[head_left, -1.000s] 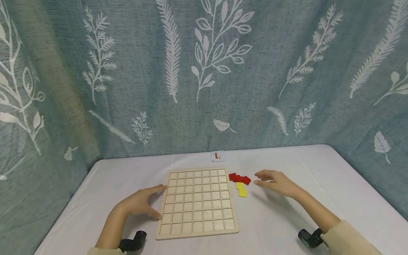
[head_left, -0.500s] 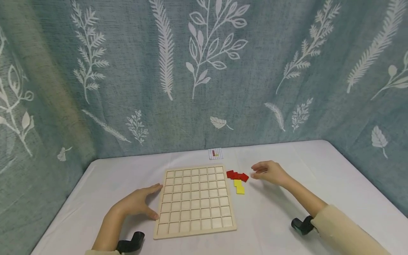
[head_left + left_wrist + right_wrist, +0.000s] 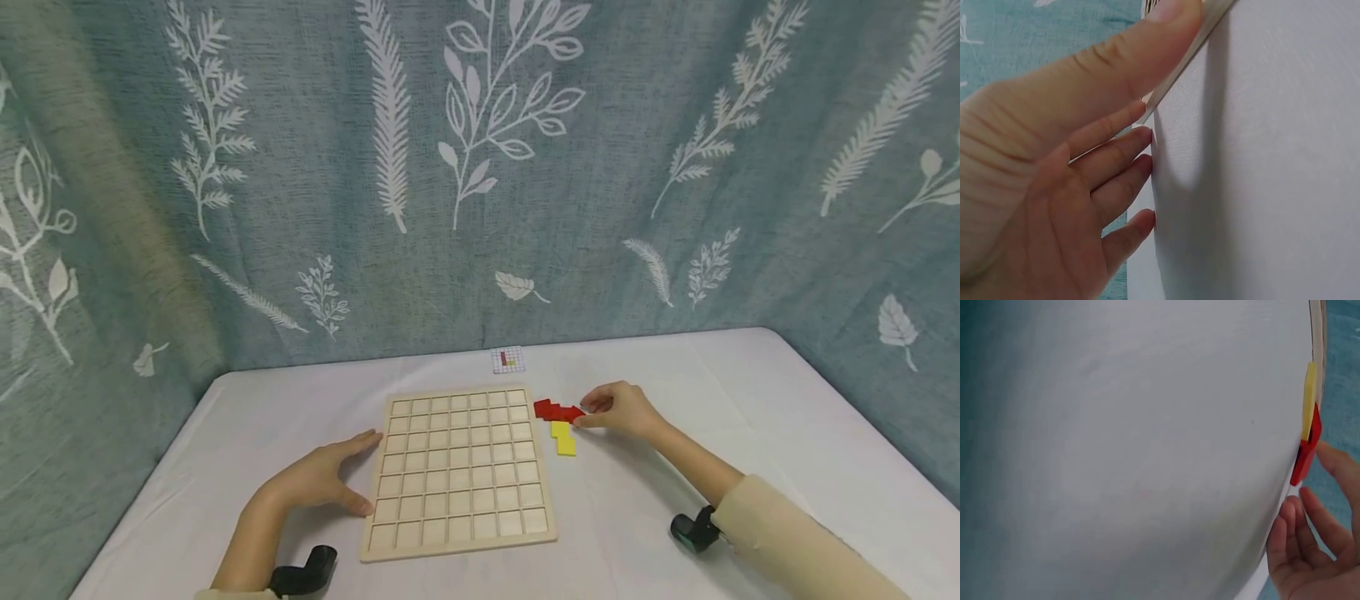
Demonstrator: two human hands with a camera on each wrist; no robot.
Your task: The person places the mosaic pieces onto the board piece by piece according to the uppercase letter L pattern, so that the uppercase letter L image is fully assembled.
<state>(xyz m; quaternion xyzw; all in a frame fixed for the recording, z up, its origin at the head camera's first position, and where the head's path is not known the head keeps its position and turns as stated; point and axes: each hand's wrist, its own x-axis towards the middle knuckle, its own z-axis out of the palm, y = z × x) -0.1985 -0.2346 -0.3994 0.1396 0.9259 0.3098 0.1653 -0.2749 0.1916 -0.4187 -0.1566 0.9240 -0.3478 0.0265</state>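
Note:
A pale wooden grid board (image 3: 459,550) lies on the white cloth. At its left edge rests my left hand (image 3: 322,479), thumb and fingers spread apart, fingertips against the frame. The left wrist view shows that thumb (image 3: 1116,69) over the board's edge. Right of the board, several red square tiles (image 3: 551,411) overlap in a row, with yellow tiles (image 3: 566,446) just below them. My right hand (image 3: 622,410) is at the row's right end, thumb and forefinger on either side of the last red tile (image 3: 1302,464), tips right at its edges.
A small printed card (image 3: 508,360) with a grid and coloured squares lies behind the board. The table's back edge meets a blue-green curtain (image 3: 420,292) with white leaf patterns. A black wrist camera (image 3: 303,573) sits at each wrist.
My right hand has moved left and down to the end red tile, its thumb and forefinger now at the tile's edges. The left hand stays at the board. The head view has shifted slightly.

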